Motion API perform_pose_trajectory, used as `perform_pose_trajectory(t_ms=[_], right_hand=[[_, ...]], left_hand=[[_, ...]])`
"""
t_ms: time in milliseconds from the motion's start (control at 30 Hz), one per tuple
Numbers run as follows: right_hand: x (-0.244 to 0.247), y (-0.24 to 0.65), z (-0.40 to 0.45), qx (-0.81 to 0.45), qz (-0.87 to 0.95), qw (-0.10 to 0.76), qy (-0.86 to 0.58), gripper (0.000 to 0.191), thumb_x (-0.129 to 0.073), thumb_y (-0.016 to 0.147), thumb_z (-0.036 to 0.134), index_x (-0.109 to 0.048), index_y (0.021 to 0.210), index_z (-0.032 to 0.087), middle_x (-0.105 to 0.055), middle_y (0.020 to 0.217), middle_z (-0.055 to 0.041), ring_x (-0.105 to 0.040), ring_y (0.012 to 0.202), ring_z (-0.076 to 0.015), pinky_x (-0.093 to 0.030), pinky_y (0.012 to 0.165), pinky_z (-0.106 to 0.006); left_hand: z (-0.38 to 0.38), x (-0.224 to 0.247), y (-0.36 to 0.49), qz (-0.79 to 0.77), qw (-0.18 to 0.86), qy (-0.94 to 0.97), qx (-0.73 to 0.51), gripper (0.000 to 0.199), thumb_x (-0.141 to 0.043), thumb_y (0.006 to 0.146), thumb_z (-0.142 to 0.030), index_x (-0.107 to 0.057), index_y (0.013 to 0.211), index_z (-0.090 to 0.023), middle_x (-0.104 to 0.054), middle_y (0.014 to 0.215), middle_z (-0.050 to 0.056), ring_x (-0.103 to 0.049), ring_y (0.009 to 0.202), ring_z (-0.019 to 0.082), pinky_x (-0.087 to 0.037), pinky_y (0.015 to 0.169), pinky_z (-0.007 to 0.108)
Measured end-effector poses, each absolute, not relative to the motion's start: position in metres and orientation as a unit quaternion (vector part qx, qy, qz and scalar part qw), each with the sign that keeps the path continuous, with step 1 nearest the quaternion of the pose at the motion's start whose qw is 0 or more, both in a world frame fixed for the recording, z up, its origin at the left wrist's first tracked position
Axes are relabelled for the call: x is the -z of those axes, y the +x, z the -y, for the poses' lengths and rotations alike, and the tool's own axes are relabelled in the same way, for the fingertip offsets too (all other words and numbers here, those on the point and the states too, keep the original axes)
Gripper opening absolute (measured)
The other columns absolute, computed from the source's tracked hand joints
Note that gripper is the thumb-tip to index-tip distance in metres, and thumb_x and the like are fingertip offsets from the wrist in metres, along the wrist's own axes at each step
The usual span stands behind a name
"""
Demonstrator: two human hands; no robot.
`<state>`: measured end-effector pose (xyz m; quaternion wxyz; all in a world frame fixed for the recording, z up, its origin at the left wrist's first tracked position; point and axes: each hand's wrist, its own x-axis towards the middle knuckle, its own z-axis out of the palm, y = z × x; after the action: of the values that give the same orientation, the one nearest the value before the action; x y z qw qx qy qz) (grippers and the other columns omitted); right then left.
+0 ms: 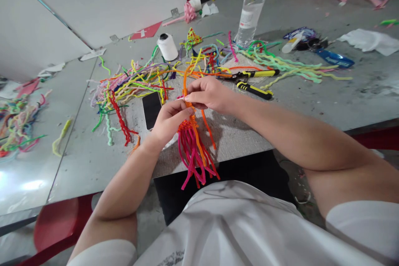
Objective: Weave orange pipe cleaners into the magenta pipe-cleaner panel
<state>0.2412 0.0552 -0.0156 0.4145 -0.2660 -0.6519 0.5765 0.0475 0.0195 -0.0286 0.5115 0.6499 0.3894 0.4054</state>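
Note:
A bundle of pink and orange pipe cleaners [188,143] hangs over the table's front edge, bound with orange near its top. My left hand [171,118] is closed around the upper part of this bundle. Just above and to the right, my right hand [207,94] pinches an orange pipe cleaner [185,77] whose free end bends upward. The fingers of both hands nearly meet and hide part of the binding. Another orange strand dangles below my right hand.
Yellow-black pliers [255,85] lie right of my hands, a phone [151,110] to the left. Behind are loose pipe cleaners [134,79], a white thread spool [167,47] and a plastic bottle [252,12]. Keys with a blue tag [335,57] and a crumpled tissue [370,41] lie farther right.

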Motion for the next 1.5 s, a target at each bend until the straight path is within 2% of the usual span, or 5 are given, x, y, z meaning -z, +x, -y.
perform_pose_trajectory(t_ms=[300, 767, 967, 1233, 1500], right_hand=[[0.012, 0.244, -0.056, -0.536, 0.679, 0.404, -0.297, 0.016, -0.063, 0.085, 0.007, -0.067, 0.070, 0.014, -0.054, 0.051, 0.0060, -0.042, 0.045, -0.0057, -0.028, 0.043, -0.020], [0.018, 0.245, -0.064, -0.544, 0.682, 0.417, -0.257, 0.009, -0.070, 0.088, 0.016, -0.069, 0.080, 0.013, -0.059, 0.060, 0.0046, -0.043, 0.052, -0.0067, -0.031, 0.048, -0.021], [0.019, 0.245, -0.064, -0.503, 0.700, 0.438, -0.257, 0.006, -0.073, 0.085, 0.017, -0.069, 0.081, 0.013, -0.065, 0.071, 0.0016, -0.052, 0.064, -0.0090, -0.039, 0.056, -0.022], [0.024, 0.240, -0.066, -0.612, 0.617, 0.425, -0.254, 0.007, -0.070, 0.082, 0.011, -0.065, 0.082, 0.015, -0.056, 0.056, 0.0062, -0.044, 0.046, -0.0073, -0.031, 0.042, -0.020], [0.017, 0.241, -0.060, -0.627, 0.604, 0.421, -0.252, 0.010, -0.070, 0.084, 0.007, -0.066, 0.079, 0.014, -0.057, 0.054, 0.0058, -0.045, 0.046, -0.0065, -0.033, 0.042, -0.018]], left_hand=[[-0.019, 0.027, 0.047, -0.400, 0.472, 0.677, -0.399, 0.040, -0.079, 0.088, -0.033, -0.051, 0.062, -0.019, -0.047, 0.060, -0.003, -0.037, 0.058, 0.010, -0.026, 0.058, 0.029], [-0.017, 0.026, 0.050, -0.388, 0.497, 0.670, -0.390, 0.035, -0.079, 0.089, -0.038, -0.060, 0.067, -0.018, -0.052, 0.065, -0.002, -0.042, 0.063, 0.012, -0.030, 0.063, 0.030], [-0.018, 0.026, 0.048, -0.385, 0.507, 0.670, -0.382, 0.036, -0.078, 0.091, -0.036, -0.057, 0.067, -0.019, -0.054, 0.067, -0.001, -0.048, 0.066, 0.013, -0.033, 0.065, 0.031], [-0.020, 0.028, 0.045, -0.374, 0.519, 0.672, -0.372, 0.035, -0.078, 0.091, -0.037, -0.060, 0.067, -0.019, -0.057, 0.068, 0.000, -0.048, 0.066, 0.014, -0.033, 0.066, 0.031], [-0.023, 0.031, 0.046, -0.365, 0.544, 0.633, -0.412, 0.031, -0.076, 0.095, -0.040, -0.069, 0.074, -0.019, -0.064, 0.071, 0.001, -0.055, 0.069, 0.014, -0.040, 0.069, 0.029]])
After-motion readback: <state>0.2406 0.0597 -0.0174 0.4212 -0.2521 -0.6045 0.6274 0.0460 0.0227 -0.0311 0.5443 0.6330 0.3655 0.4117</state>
